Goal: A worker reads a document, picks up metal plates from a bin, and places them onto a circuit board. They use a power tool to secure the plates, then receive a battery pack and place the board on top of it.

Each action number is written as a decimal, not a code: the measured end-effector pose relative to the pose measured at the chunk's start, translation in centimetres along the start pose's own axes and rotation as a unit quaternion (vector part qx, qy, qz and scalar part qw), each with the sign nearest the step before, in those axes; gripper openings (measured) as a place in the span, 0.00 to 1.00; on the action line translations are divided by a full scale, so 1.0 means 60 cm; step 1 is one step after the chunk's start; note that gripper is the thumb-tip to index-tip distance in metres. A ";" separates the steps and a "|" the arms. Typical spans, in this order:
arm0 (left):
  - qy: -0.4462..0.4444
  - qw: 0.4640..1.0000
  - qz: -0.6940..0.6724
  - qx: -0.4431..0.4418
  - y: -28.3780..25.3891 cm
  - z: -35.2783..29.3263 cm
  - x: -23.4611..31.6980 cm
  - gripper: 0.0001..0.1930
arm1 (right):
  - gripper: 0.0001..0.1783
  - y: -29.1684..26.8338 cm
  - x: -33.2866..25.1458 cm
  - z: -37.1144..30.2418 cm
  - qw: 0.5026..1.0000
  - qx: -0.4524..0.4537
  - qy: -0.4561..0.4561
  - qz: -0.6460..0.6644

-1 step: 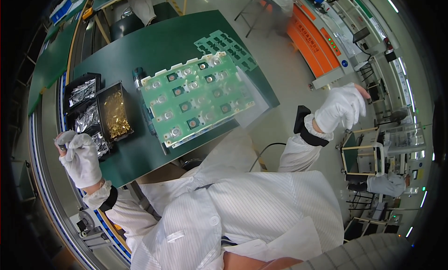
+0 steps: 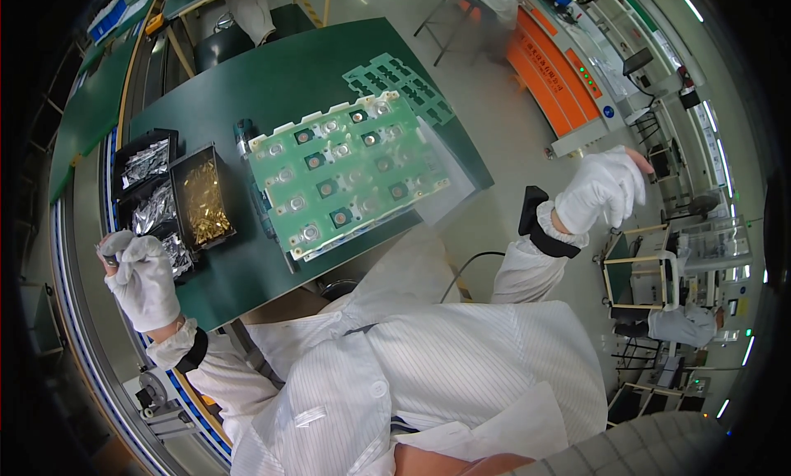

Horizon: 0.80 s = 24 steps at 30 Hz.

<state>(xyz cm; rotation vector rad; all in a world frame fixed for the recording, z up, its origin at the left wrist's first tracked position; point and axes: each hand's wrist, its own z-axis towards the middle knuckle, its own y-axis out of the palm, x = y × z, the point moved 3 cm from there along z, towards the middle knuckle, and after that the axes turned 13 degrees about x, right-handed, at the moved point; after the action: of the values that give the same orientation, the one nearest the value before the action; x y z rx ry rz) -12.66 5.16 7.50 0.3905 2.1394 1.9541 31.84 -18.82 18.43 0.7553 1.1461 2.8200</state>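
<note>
My left hand (image 2: 142, 283), in a white glove with bare fingertips, is raised beside the near-left edge of the table. Its fingers are curled together; whatever they may hold is too small to make out. Out to the right, away from the table, my right hand (image 2: 600, 189) hangs in the air, gloved too. Its fingers are loosely bent and apart, with nothing seen in them. Between the hands, a green panel (image 2: 346, 173) with rows of round metal parts lies on the green table (image 2: 247, 282). Neither hand touches it.
Dark bins of silvery pieces (image 2: 153, 211) and a bin of brass-coloured pieces (image 2: 206, 203) stand at the table's left. A cut-out green sheet (image 2: 404, 85) lies behind the panel. A screwdriver-like tool (image 2: 243, 135) lies left of it. An orange machine (image 2: 548, 81) stands beyond.
</note>
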 end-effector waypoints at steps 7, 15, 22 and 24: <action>-0.002 1.000 0.000 -0.001 -0.004 0.003 0.000 0.04 | 0.12 -0.005 -0.003 0.000 1.000 -0.003 0.005 -0.001; 0.012 1.000 0.013 0.010 -0.012 0.003 0.000 0.04 | 0.14 -0.004 0.041 -0.010 0.989 -0.080 0.113 0.058; -0.013 1.000 0.001 0.001 -0.012 -0.003 -0.006 0.04 | 0.41 0.022 0.140 -0.053 0.877 -0.301 0.370 -0.053; -0.022 1.000 -0.009 0.010 -0.016 0.004 -0.015 0.04 | 0.48 0.028 0.153 -0.075 0.786 -0.445 0.428 -0.021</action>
<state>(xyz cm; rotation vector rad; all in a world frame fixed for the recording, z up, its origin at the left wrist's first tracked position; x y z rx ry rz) -11.78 4.98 6.52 0.4120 2.1298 1.8990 22.09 -21.35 20.73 -0.6553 -0.3407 3.1111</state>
